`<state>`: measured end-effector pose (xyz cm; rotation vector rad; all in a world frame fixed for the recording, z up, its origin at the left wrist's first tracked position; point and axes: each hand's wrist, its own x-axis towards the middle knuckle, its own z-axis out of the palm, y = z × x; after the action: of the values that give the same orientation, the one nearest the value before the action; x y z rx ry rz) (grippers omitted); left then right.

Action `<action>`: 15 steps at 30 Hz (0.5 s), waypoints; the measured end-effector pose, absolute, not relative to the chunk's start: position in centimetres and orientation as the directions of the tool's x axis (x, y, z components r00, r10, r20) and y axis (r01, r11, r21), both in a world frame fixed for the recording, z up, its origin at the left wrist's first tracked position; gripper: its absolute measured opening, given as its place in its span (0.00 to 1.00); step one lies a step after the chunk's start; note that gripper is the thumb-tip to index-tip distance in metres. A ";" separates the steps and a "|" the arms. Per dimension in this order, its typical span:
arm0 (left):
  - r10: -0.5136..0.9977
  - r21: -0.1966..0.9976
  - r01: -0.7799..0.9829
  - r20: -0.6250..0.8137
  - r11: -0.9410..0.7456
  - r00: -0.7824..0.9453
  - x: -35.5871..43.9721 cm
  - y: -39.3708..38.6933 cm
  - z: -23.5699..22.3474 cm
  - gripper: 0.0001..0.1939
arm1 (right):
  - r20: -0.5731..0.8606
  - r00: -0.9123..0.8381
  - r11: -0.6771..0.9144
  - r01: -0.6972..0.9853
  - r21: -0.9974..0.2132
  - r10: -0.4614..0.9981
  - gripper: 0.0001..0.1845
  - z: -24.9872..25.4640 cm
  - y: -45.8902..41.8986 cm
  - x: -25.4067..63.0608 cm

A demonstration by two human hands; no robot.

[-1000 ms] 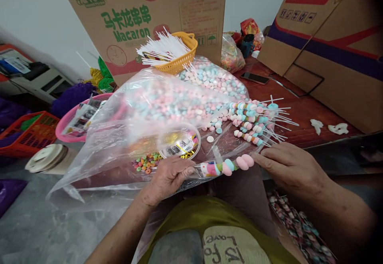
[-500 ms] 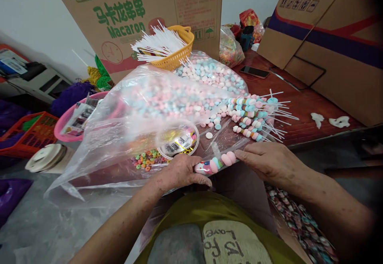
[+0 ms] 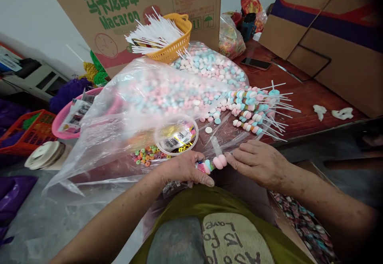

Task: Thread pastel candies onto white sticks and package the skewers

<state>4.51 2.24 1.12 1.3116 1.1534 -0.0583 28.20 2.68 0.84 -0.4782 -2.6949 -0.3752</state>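
Over the near table edge, my left hand [image 3: 186, 169] is closed round the left end of a candy skewer [image 3: 220, 161], strung with pink, white and blue sweets. A shiny printed wrapper [image 3: 202, 167] shows around the sweets beside my left thumb. My right hand [image 3: 259, 162] pinches the skewer's right end, just past the pink sweets; the stick there is hidden by the fingers. Several filled skewers [image 3: 249, 108] lie in a stack beyond my right hand. A round clear tub [image 3: 196, 140] holding printed wrappers and gold ties stands beyond my left hand.
A large clear bag [image 3: 119, 108] of pastel sweets [image 3: 209, 64] covers much of the table. On it rests a yellow basket [image 3: 176, 48] of white sticks. Coloured rings [image 3: 146, 156] lie near the tub, a phone [image 3: 255, 63] farther back. Cardboard boxes [image 3: 119, 36] stand behind.
Both hands have drawn slightly left with the skewer. Less of the wrapper and sweets shows between them, and my right hand is closer to my left. The view has tilted down a little.
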 end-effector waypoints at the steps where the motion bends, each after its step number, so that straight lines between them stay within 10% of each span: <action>1: 0.574 0.701 0.659 -0.669 0.274 0.472 4.7 2.3 1.2 0.22 | 0.405 -0.873 0.912 0.368 0.181 0.272 0.14 0.7 2.7 28.0; 8: 0.698 0.551 0.822 -0.532 -0.143 0.479 4.7 2.3 1.7 0.26 | 0.396 -0.866 0.914 0.383 0.134 0.305 0.10 0.1 3.2 28.2; 15: 0.901 0.062 0.907 -0.104 -0.417 0.421 6.3 0.3 0.7 0.07 | 0.162 -0.823 0.838 0.531 -0.122 0.545 0.11 0.6 2.7 27.8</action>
<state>6.32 0.31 0.68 2.5556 1.6320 -0.0822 27.75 2.68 0.56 -0.8358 -2.8279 0.1060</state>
